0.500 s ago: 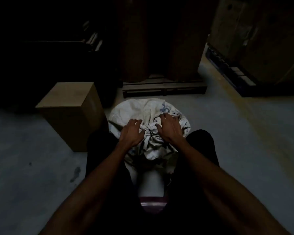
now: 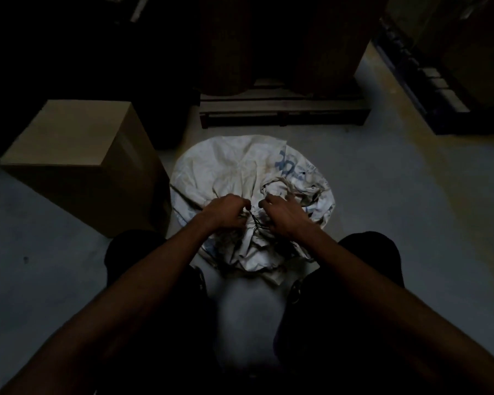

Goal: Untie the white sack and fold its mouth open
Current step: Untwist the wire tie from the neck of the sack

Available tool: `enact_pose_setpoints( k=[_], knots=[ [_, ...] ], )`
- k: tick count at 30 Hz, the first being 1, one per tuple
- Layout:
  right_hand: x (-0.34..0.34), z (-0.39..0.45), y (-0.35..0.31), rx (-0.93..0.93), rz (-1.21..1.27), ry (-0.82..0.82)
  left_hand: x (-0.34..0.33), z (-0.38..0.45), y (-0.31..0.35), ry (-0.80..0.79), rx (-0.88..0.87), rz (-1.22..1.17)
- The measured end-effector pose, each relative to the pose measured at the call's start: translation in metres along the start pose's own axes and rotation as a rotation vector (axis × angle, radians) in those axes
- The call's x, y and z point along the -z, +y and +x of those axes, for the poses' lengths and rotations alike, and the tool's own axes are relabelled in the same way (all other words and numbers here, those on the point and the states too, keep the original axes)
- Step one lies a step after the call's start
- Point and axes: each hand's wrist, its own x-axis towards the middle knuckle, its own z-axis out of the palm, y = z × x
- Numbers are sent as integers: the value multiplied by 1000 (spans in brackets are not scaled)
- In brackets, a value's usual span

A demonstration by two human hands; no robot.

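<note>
A white sack [image 2: 234, 166] with blue print stands on the floor between my knees, its top gathered into a bunch at the near side. A thin dark tie string [image 2: 255, 220] runs around the gathered neck. My left hand [image 2: 228, 210] pinches the string at the left of the knot, fingers closed. My right hand [image 2: 283, 213] pinches at the right of the knot, fingertips close to those of the left hand. Loose folds of the sack mouth [image 2: 294, 186] stick out behind the right hand. The light is dim.
A closed cardboard box [image 2: 80, 163] stands on the floor close to the sack's left. A wooden pallet [image 2: 283, 112] with tall brown rolls lies just behind the sack. A dark pallet with boxes [image 2: 428, 81] lines the right. The grey concrete floor [image 2: 397, 195] extends to the right.
Both hands have moved from lying flat on the gathered sack top to pinching at the knot, fingertips drawn together. The view has tilted down, closer over the sack.
</note>
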Motion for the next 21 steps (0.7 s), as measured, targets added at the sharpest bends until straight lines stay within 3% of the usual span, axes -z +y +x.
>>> enact_pose_setpoints(
  k=[21],
  knots=[
    [-33, 33, 7, -107, 180, 114, -48, 34, -17, 191, -66, -30]
  ],
)
